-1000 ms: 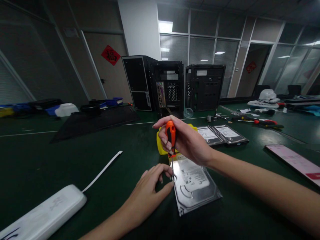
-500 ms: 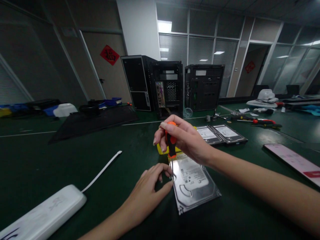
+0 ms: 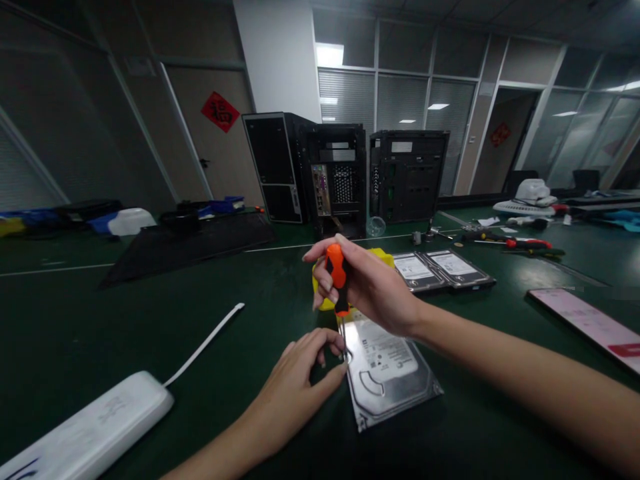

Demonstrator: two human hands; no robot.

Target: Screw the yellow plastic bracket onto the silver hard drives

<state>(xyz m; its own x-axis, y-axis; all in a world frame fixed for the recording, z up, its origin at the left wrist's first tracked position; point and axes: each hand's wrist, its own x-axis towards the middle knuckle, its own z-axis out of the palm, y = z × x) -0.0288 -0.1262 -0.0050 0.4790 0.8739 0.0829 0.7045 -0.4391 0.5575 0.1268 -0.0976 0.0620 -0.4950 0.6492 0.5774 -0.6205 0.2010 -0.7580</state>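
A silver hard drive (image 3: pixel 387 370) lies flat on the dark green table in front of me. My right hand (image 3: pixel 367 283) is wrapped round the orange and black handle of a screwdriver (image 3: pixel 338 277), held upright with its thin shaft down at the drive's left edge. My left hand (image 3: pixel 297 387) rests on the table beside the drive, thumb and fingers curled around the shaft's tip and pressed against the drive's edge. A yellow container (image 3: pixel 383 255) sits right behind my right hand.
Two more hard drives (image 3: pixel 440 268) lie to the right, with a phone (image 3: pixel 587 320) beyond. A white power strip (image 3: pixel 95 423) with cable sits front left. Black computer cases (image 3: pixel 345 175) stand at the back, tools (image 3: pixel 515 243) far right, a black panel (image 3: pixel 190 241) left.
My right hand has shifted its fingers round the screwdriver handle, which now shows more orange. The left hand and the drive stay where they were.
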